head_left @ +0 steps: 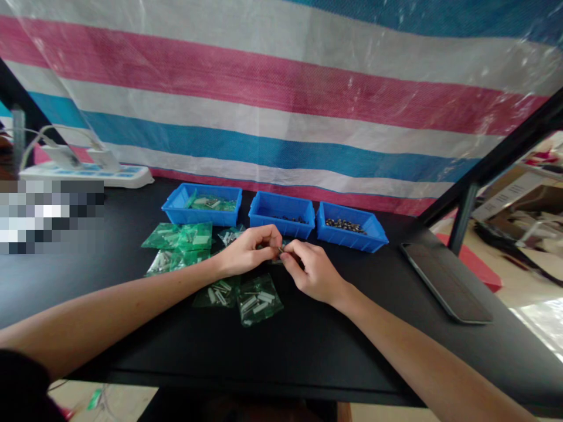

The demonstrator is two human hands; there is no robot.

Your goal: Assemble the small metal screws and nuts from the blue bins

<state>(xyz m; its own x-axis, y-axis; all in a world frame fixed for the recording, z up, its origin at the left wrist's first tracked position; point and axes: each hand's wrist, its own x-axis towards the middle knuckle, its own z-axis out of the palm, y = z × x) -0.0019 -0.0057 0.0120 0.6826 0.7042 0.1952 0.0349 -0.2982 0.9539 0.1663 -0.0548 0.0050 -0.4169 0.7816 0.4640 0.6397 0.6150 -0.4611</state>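
Observation:
My left hand [250, 252] and my right hand [316, 274] meet above the black table, with thumbs and fingers pinched. Between the fingertips shows a tiny metallic piece [280, 250], too small to name. It seems that both hands grip it. Under and around my left hand lie clear green plastic bags of small metal parts. One bag [260, 300] is in front of the hands, and a greener bag [193, 236] is to their left. Just behind the hands stands the middle blue bin [281, 228], holding small dark parts.
A left blue bin [200, 219] contains green bags; the right blue bin [349, 239] holds small metal parts. A phone [444, 284] lies on the right of the black table [308, 357]. At the back left is a white power strip [88, 176] with plugs. Striped sheeting hangs behind.

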